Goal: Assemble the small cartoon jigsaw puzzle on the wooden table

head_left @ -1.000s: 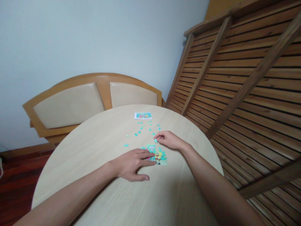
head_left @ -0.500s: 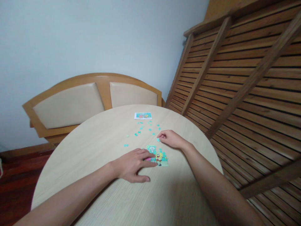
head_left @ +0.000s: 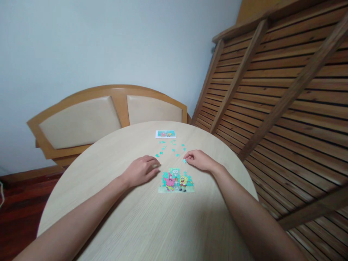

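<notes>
A partly joined jigsaw puzzle (head_left: 176,183) with cartoon figures lies flat on the table, its upper edge uneven. My right hand (head_left: 199,160), just above and right of it, pinches a small turquoise puzzle piece (head_left: 185,161) between thumb and fingers at the tabletop. To the upper left of the puzzle, my left hand (head_left: 143,169) rests palm down on the table, open, with fingers loosely bent and apart from the joined part. Loose puzzle pieces (head_left: 161,153) lie scattered beyond both hands. Whatever is under the left palm is hidden.
A picture card (head_left: 165,134) showing the same figures lies at the far side of the round wooden table (head_left: 108,214). Behind stands a padded headboard (head_left: 114,105) against the wall. Slatted wooden panels (head_left: 272,108) lean along the right.
My left hand has lifted off the joined puzzle and moved up and left, uncovering the pink figure and covering loose pieces there. My right hand's piece has shifted slightly right.
</notes>
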`<state>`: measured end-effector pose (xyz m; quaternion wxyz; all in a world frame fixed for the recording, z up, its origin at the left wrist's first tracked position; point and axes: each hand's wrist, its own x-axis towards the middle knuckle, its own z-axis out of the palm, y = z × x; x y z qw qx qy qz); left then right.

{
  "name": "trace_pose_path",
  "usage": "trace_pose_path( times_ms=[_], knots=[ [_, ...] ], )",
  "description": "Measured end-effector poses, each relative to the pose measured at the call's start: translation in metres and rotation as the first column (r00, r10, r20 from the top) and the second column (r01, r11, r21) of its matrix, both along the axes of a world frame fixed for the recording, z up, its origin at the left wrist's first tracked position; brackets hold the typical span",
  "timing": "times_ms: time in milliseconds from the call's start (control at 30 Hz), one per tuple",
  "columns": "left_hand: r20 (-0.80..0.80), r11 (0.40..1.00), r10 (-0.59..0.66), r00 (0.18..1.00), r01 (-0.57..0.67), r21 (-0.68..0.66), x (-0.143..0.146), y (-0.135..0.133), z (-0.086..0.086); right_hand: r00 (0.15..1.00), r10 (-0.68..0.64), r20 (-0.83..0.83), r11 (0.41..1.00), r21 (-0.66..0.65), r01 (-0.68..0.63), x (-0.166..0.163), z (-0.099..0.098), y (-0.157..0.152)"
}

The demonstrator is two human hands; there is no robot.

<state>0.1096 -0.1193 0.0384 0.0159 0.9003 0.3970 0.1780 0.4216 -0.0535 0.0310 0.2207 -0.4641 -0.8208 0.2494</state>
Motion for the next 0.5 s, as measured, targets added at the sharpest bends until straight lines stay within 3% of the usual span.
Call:
trace_pose_path(
  times_ms=[67, 167, 367, 500],
  knots=[
    [0.029, 0.992, 0.127, 0.992, -0.127, -0.012, -0.015, 0.013, -0.006, 1.000, 0.004, 0.005, 1.000, 0.007, -0.004, 0.000, 0.000, 0.000],
    [0.081, 0.974, 0.224, 0.971, -0.222, -0.041, -0.030, 0.028, -0.018, 1.000, 0.005, 0.023, 1.000, 0.009, -0.006, 0.001, 0.001, 0.000],
    [0.095, 0.957, 0.291, 0.952, -0.288, -0.038, -0.031, 0.041, -0.035, 0.999, 0.002, 0.043, 1.000, 0.026, -0.003, 0.002, -0.002, 0.001],
    [0.099, 0.958, 0.286, 0.953, -0.284, -0.030, -0.027, 0.040, -0.038, 0.994, -0.008, 0.105, 0.989, 0.151, -0.008, -0.006, -0.006, 0.006]
  ],
)
